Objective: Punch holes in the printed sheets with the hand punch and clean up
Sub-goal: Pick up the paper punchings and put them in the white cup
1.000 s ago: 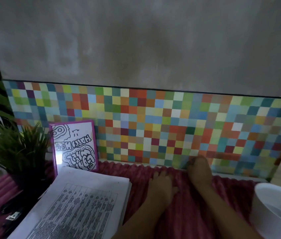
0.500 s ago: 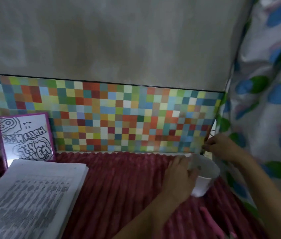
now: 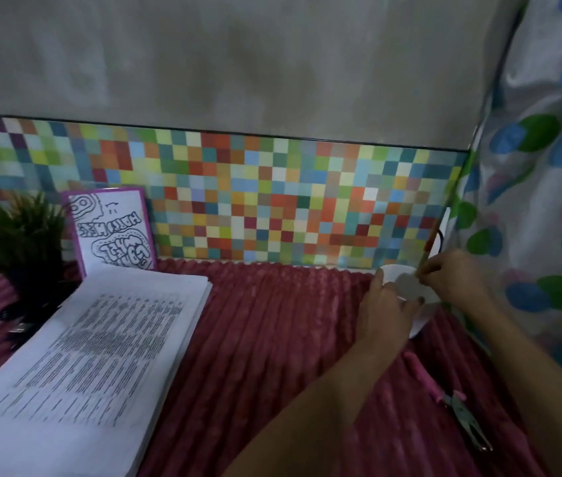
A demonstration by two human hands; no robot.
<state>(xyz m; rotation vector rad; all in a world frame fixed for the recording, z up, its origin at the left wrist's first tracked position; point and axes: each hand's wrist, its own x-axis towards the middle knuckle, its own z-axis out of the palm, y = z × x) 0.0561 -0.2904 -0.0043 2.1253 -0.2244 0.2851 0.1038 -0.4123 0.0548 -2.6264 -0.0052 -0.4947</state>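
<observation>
A thick stack of printed sheets [image 3: 100, 356] lies on the red ribbed cloth [image 3: 272, 339] at the left. My left hand [image 3: 383, 311] grips a small white cup [image 3: 410, 289] at the back right and tilts it toward the wall. Just above the cup's far rim, my right hand [image 3: 451, 277] has its fingertips bunched together. Whatever sits between them is too small to see. The hand punch [image 3: 458, 407], with pink handles and metal jaws, lies untouched on the cloth below my right forearm.
A purple-framed drawing [image 3: 111, 228] leans on the mosaic wall strip [image 3: 272, 201] behind the sheets. A dark potted plant [image 3: 21, 242] and black items [image 3: 18, 325] stand at the far left. A dotted curtain [image 3: 548, 201] hangs along the right edge.
Both hands left the middle of the cloth and went right to the cup. My left hand took hold of the cup and tilted it. My right hand moved in over its rim.
</observation>
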